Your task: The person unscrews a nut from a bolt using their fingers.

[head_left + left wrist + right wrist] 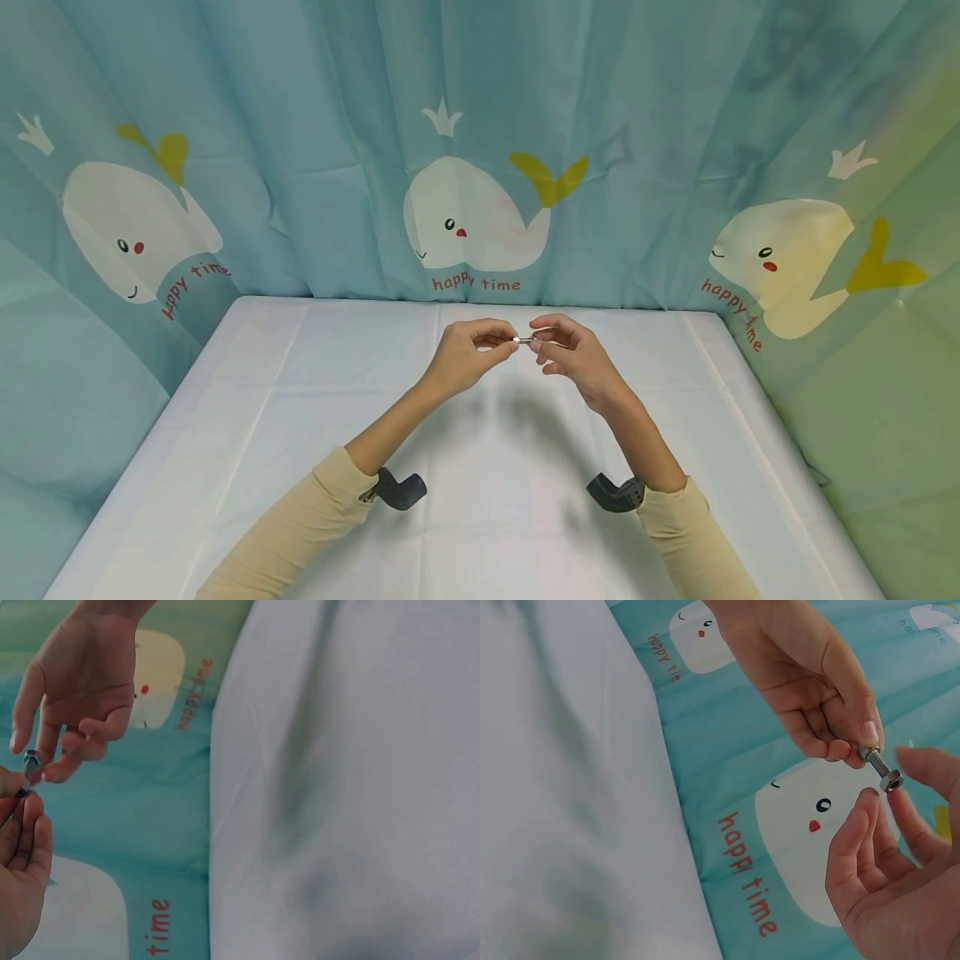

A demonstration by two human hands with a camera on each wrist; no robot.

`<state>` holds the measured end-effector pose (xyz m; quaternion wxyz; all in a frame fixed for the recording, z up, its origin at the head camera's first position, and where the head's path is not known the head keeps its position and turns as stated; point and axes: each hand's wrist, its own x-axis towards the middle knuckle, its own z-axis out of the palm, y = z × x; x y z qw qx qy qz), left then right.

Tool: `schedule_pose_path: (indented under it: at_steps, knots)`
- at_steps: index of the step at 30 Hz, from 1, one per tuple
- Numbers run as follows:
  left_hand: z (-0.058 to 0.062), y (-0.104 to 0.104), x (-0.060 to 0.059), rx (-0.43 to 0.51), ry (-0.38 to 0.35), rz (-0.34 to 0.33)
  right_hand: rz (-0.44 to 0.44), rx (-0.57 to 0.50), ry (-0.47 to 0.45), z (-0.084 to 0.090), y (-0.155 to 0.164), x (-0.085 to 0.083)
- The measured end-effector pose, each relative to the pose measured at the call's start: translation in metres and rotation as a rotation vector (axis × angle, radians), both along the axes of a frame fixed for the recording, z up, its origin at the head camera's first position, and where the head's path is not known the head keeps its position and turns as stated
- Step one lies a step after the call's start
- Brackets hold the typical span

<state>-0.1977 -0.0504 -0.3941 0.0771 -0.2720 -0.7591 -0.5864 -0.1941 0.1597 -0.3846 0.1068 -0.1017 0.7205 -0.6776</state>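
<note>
A small silver bolt (879,763) is held above the table, a hex nut (891,781) on the end of its threaded shank. My left hand (467,354) pinches the bolt's head end between thumb and fingers, which partly hide it. My right hand (577,358) hovers at the nut end. In the right wrist view its thumb (922,761) stands apart from the nut, and a fingertip is right below the nut. The left wrist view has the nut (31,755) between the spread thumb and fingers of the right hand (86,682).
A white cloth covers the table (480,517) beneath both hands. Behind and beside it hangs a blue-green curtain (337,225) printed with whales. Each sleeve cuff carries a black wrist mount, one on the left (401,492) and one on the right (617,493).
</note>
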Motion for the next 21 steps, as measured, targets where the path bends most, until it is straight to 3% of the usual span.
schedule_pose_path:
  at_steps: [8, 18, 21]
  knots:
    - [0.0003, 0.0008, -0.0004, -0.005, 0.007, 0.003, -0.029, 0.072, -0.039, 0.0001, -0.0020, -0.0018]
    - [-0.0013, -0.0022, -0.0021, -0.001, 0.011, 0.011, -0.025, -0.022, 0.036, -0.0029, 0.0054, -0.0032]
    - [-0.0020, -0.0034, -0.0020, 0.000, 0.014, 0.012, -0.020, -0.006, 0.038, -0.0049, 0.0071, -0.0036]
